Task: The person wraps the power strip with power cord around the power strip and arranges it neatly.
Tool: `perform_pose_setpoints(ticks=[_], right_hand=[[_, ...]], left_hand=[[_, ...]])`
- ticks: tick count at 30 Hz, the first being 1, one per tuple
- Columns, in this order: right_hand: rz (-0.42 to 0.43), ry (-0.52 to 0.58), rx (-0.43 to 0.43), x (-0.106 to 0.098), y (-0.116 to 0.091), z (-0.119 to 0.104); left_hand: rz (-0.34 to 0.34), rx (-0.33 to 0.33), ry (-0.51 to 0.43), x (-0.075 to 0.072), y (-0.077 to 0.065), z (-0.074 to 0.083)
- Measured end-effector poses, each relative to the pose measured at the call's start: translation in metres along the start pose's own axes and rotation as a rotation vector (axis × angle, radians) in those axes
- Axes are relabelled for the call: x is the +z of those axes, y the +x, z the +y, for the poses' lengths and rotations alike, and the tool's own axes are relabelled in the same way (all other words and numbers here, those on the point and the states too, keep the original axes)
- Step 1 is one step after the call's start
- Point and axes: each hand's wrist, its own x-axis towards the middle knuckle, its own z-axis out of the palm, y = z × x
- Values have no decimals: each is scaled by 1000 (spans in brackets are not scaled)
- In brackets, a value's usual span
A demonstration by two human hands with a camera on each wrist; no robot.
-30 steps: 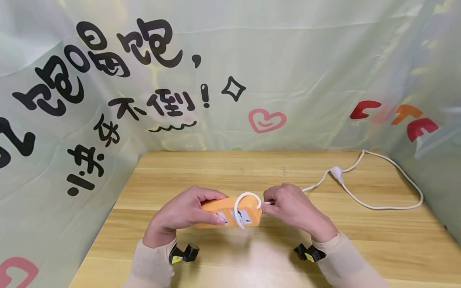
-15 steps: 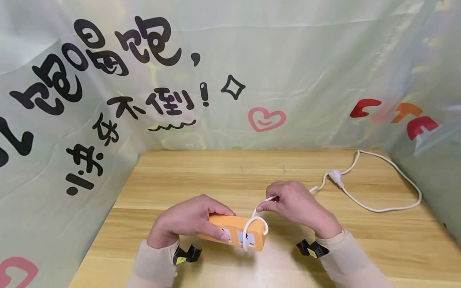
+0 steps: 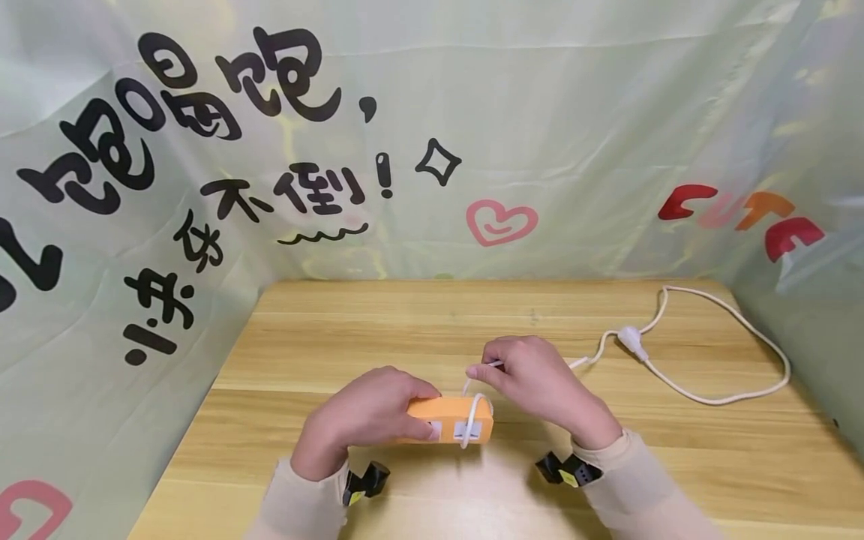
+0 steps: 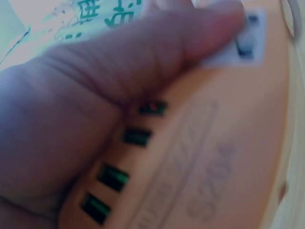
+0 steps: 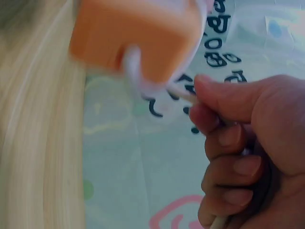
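Observation:
My left hand [image 3: 374, 409] grips an orange power strip [image 3: 445, 407] by its left part, thumb across the face with the white sockets. In the left wrist view a row of several dark USB-like ports [image 4: 113, 177] shows beside the thumb. A white power cord [image 3: 470, 420] loops once around the strip's right end. My right hand [image 3: 540, 379] pinches that cord [image 5: 183, 93] just behind and right of the strip, and its other fingers curl round the cord in the right wrist view. Past the right hand the cord runs on to a white plug [image 3: 631, 341] on the table.
The rest of the cord [image 3: 786, 367] lies in a wide loop at the table's right. Light cloth walls [image 3: 580, 142] with printed lettering stand behind the wooden table [image 3: 378, 322] and at its sides. Each wrist wears a small black camera [image 3: 364, 481].
The right hand has drawn the cord up and back, then left behind the strip. The strip has dipped toward me and risen slightly again. The cord near the plug has shifted a little.

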Motion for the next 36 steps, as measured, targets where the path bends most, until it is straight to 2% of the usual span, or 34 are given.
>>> perform_pose_setpoints(ticks=[3,7,11,14,19,21,24,30,33,36], right_hand=[[56,-6,-17,6,1,-8],[155,5,-93,16,0,-18],[223,30,-155,23,0,-25],[234,52,-201,24,-2,-28],[283,74,-280,20,-4,-32],[320,92,-277,19,-4,-33],[351,125,-218,17,-4,-35],[311,212,-44,13,-2,-31],[266,255,-40,12,-2,-30],[198,283,-106,11,-3,-31]], left_hand=[[70,-55,87,0,-1,3],[169,-150,115,1,0,4],[283,-222,113,0,2,6],[390,-265,98,-2,2,6],[543,-322,12,-8,0,9],[575,-332,-29,-10,-1,10],[608,-344,-74,-12,-2,13],[676,-349,-168,-16,-5,15],[704,-343,-239,-18,-7,15],[725,-351,-285,-20,-8,13]])
